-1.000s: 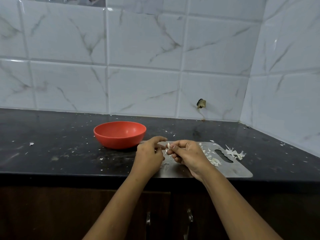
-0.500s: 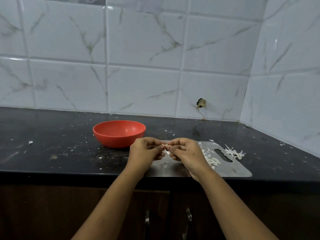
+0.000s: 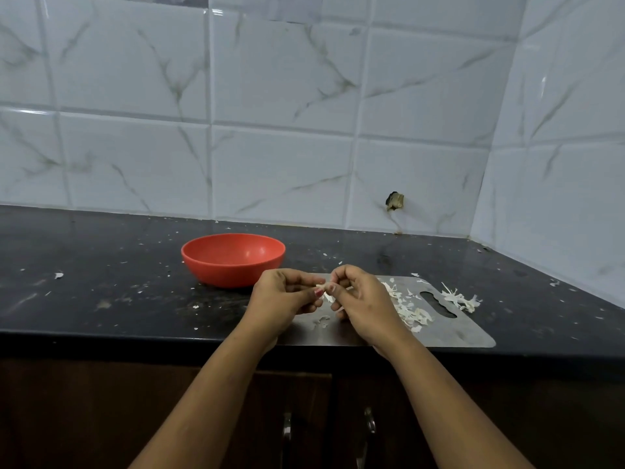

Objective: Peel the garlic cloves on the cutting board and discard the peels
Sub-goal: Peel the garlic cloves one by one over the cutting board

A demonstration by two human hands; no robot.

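White marbled tiles [image 3: 270, 96] back a dark counter [image 3: 101, 258], with a steel cutting board [image 3: 466, 333] at its near edge. Above the board's left part, the left hand [image 3: 280, 299] and right hand [image 3: 363, 299] both pinch one small garlic clove [image 3: 323, 286] at the fingertips. Loose peels [image 3: 409, 313] litter the board's right half — a red bowl [image 3: 233, 258] sits farther back, left.

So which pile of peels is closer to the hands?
The bigger pile, beside the right hand; the small pile lies past the board's handle slot.
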